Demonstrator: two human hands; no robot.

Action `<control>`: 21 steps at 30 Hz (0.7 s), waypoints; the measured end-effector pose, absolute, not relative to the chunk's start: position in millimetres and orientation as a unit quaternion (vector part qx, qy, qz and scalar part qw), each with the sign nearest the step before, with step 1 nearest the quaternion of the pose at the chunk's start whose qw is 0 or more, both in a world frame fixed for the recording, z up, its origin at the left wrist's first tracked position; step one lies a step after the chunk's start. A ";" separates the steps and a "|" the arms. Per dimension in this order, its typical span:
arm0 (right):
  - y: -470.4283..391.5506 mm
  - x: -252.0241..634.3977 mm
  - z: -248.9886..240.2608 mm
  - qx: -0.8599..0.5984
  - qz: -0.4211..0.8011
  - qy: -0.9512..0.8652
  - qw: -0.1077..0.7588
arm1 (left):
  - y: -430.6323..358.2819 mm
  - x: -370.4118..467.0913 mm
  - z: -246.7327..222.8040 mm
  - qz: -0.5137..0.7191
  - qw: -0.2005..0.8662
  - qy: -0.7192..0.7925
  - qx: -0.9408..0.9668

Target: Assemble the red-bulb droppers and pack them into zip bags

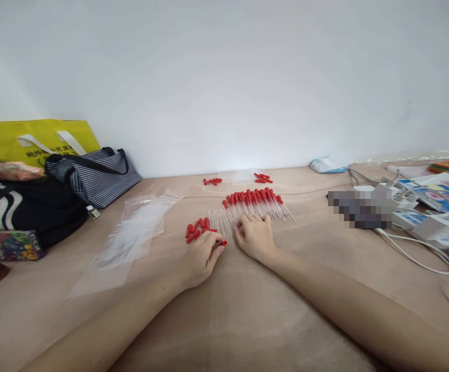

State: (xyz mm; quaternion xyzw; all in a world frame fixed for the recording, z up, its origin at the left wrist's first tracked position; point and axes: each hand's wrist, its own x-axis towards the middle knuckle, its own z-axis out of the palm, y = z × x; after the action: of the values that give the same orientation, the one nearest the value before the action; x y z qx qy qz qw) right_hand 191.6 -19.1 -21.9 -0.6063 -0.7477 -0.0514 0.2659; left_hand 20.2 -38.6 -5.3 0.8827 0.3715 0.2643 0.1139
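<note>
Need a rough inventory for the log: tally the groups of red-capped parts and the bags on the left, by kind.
Row of assembled droppers with red caps: 1
Piles of loose red caps: 3, at
Bags on the left: 3, yellow, striped, black and white
Stack of clear plastic bags: 1
Total: 8
Single droppers are too small to count.

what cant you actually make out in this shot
Head view:
- What the right hand presses: its fingers cover the droppers' near ends.
- Left hand's grip: a red cap shows at its fingertips, any tube is hidden.
- Pixelated patch: blurred out.
- Print on the yellow bag: too small, partly behind the striped bag.
</note>
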 end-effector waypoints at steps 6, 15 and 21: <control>-8.3 182.3 -21.7 -0.604 -0.052 -0.754 0.253 | -40.8 22.5 -1.3 0.233 0.156 0.357 0.891; -3.6 168.9 -9.3 -0.644 -0.049 -0.749 0.149 | -38.8 20.5 0.0 0.213 0.173 0.392 0.878; -12.3 166.7 -3.8 -0.648 -0.043 -0.754 0.100 | -36.8 18.6 -3.5 0.217 0.167 0.383 0.882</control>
State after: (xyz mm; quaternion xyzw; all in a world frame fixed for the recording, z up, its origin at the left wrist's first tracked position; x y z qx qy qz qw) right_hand 166.7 -12.3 -3.8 -0.6479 -0.7539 -0.0425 0.1003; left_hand 18.6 -36.8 -3.5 0.8820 0.3835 0.2171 0.1672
